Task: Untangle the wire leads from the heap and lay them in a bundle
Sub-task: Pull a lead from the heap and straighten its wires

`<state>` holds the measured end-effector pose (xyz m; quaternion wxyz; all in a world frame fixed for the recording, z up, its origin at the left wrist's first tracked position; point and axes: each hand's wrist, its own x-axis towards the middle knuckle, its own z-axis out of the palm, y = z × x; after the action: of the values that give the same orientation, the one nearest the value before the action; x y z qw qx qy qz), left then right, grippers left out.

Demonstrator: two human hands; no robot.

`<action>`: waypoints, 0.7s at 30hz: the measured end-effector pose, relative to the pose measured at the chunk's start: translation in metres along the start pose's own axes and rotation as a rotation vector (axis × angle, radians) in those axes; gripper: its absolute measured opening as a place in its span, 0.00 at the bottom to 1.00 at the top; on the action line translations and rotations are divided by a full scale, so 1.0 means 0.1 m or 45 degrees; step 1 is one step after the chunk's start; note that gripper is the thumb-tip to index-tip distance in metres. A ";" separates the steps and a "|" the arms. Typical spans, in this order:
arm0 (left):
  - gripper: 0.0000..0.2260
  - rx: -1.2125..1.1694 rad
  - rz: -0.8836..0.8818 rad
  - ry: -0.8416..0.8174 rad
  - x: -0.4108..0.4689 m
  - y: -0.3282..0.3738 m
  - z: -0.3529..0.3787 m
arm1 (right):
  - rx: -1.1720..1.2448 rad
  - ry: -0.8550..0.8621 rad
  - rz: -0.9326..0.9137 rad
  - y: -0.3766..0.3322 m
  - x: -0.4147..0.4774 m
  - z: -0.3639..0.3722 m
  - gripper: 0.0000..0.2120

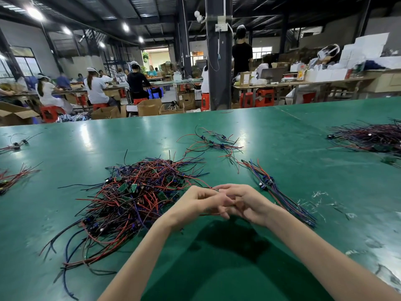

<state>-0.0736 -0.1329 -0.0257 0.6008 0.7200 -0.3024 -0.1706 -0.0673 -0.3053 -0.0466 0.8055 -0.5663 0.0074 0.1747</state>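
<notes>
A tangled heap of red, black and purple wire leads (132, 196) with small green circuit boards lies on the green table, left of centre. Just to its right my left hand (199, 203) and my right hand (245, 203) meet, fingers closed together above the table. A thin red lead (200, 183) runs from the heap to my fingertips; which hand pinches it I cannot tell for sure. Right of my hands lies a straightened bundle of leads (275, 190) running diagonally towards me.
A loose small group of leads (213, 143) lies further back. A big dark heap (373, 137) sits at far right, smaller clusters (15, 177) at the left edge. Clear plastic scraps (319, 198) lie at right. Seated workers and benches stand beyond the table's far edge (195, 115).
</notes>
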 end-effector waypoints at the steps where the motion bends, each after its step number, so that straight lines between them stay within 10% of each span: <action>1: 0.13 -0.057 -0.042 0.032 0.01 0.00 -0.01 | -0.025 0.020 -0.005 0.00 0.00 -0.01 0.10; 10: 0.11 -0.125 -0.277 0.519 0.12 -0.11 -0.12 | 0.169 0.042 -0.045 -0.04 0.00 0.00 0.11; 21: 0.04 -0.180 -0.099 0.581 0.12 -0.17 -0.06 | 0.016 -0.186 0.026 -0.03 -0.08 0.08 0.09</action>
<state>-0.0568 -0.1343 -0.0396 0.6954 0.7073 -0.1183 -0.0471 -0.0753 -0.3016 -0.0391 0.8055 -0.5469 -0.0445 0.2238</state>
